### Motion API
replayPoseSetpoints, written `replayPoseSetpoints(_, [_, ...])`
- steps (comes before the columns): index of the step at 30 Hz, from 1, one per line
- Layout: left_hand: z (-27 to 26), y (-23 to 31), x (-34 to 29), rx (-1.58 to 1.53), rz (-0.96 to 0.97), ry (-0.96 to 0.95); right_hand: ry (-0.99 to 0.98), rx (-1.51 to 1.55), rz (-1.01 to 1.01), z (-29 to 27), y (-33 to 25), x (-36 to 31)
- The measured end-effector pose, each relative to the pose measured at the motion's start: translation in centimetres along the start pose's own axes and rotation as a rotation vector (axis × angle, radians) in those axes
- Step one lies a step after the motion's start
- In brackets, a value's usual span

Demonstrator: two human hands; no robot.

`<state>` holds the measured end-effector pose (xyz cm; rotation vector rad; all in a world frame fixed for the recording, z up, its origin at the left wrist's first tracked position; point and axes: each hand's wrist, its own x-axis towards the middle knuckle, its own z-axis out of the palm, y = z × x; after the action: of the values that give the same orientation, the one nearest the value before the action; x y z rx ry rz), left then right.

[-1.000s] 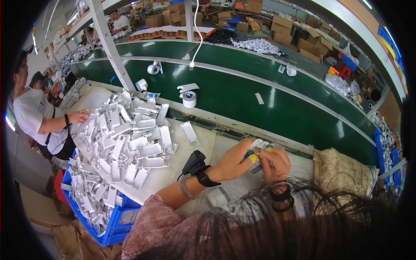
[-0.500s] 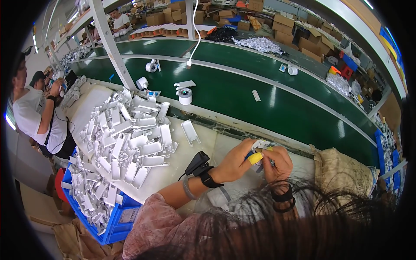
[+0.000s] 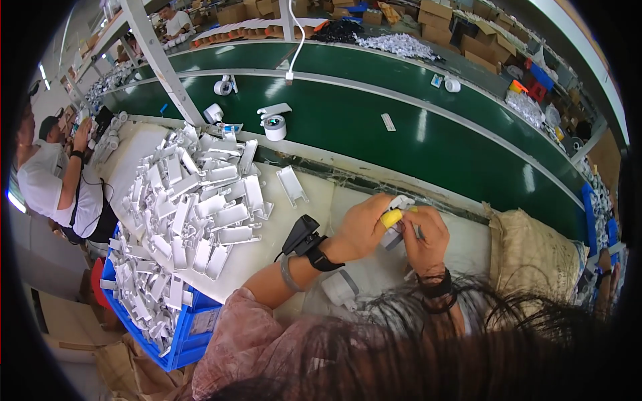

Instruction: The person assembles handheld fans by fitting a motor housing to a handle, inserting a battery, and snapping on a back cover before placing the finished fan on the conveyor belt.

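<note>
The left hand (image 3: pixel 361 227) and right hand (image 3: pixel 422 235) met right of the frame's centre, both closed around a small white plastic part (image 3: pixel 396 220) with a yellow piece (image 3: pixel 390 218); white plastic brackets (image 3: pixel 200 207) lay heaped at left.

Bright, even overhead light; sharp centre, strongly bent, black-vignetted fisheye edges.

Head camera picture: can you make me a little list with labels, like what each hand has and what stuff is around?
left hand: grips a small white plastic part, a yellow cover on one fingertip
right hand: closed on the same part from the other side
left wrist: black device strapped on
worktop: white, with a pile of white plastic pieces
blue crate: more white pieces, at the table's left edge
conveyor belt: green, behind the worktop
another person: far left, white shirt
</note>
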<state>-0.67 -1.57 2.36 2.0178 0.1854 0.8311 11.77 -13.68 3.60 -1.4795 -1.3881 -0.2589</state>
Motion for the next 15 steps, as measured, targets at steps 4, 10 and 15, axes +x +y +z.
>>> replayPoseSetpoints(4, [-0.4,-1.5,1.2,-0.094,-0.284,-0.086,-0.129,0.006,0.025,-1.2,1.4,1.6])
replayPoseSetpoints(10, [-1.5,-6.4,3.6,-0.571,-0.300,0.368,-0.297,-0.017,0.393,-4.5,4.3,1.5])
replayPoseSetpoints(15, [-0.6,-5.6,2.3,0.395,0.018,0.130,-0.420,-0.066,0.299,-6.0,5.7,1.1])
